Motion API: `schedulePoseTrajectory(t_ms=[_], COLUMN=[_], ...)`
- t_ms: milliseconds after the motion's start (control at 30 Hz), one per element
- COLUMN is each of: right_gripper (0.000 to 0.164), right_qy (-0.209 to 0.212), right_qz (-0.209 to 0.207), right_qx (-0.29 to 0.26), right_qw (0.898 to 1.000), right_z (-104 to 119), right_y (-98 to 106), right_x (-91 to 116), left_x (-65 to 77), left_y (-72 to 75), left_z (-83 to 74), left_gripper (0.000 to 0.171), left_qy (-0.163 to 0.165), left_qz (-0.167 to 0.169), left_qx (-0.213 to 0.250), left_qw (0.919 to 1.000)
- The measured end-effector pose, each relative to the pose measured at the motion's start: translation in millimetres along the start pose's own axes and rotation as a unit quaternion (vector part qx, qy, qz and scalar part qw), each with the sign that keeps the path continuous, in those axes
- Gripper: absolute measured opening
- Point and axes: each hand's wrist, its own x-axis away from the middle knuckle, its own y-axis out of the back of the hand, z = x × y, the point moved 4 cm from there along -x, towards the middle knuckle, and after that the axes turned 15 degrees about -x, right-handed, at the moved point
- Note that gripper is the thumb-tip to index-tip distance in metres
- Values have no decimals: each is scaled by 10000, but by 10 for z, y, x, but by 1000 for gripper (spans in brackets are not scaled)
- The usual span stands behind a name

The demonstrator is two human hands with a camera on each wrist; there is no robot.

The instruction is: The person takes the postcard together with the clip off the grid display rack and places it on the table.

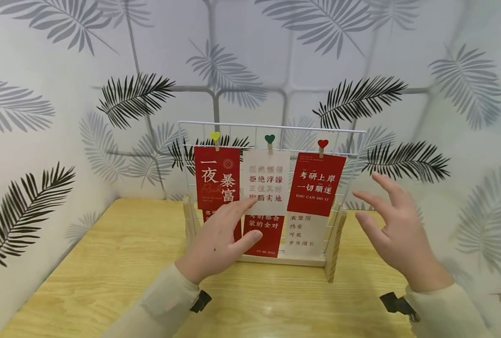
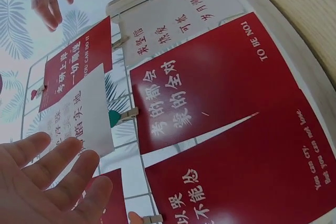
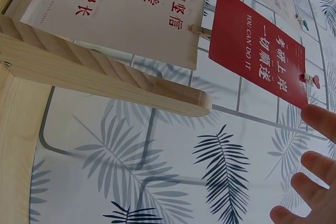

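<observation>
A white wire grid (image 1: 233,125) stands in a wooden base (image 1: 335,249), with red and white cards clipped to it in two rows. Heart-topped clothespins in yellow (image 1: 215,136), green (image 1: 269,138) and red (image 1: 322,144) hold the upper cards. My left hand (image 1: 218,241) is in front of the left and middle cards, its fingers loosely extended, nearest the white card (image 1: 267,173); whether it touches is unclear. To the right of the grid hovers my right hand (image 1: 402,230), fingers spread and holding nothing. The upper right red card (image 3: 257,45) is near its fingertips.
The grid stands on a wood-grain table (image 1: 119,267) near a wall (image 1: 250,61) covered in leaf patterns. Small wooden clothespins (image 2: 128,115) hold the lower cards. A black strap (image 1: 200,301) shows at the left wrist.
</observation>
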Motion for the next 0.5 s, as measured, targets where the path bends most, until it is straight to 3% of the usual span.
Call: schedulePoseTrajectory(t_ms=[500], right_gripper=[39], right_qy=[168], right_qz=[32], right_qx=[144], right_qw=[9997], right_z=[90], right_y=[44], right_x=[-203], left_x=[-180], left_y=[19], left_z=[-110], left_gripper=[68], left_qy=[-159], left_qz=[87], left_qx=[-41], left_qw=[9998])
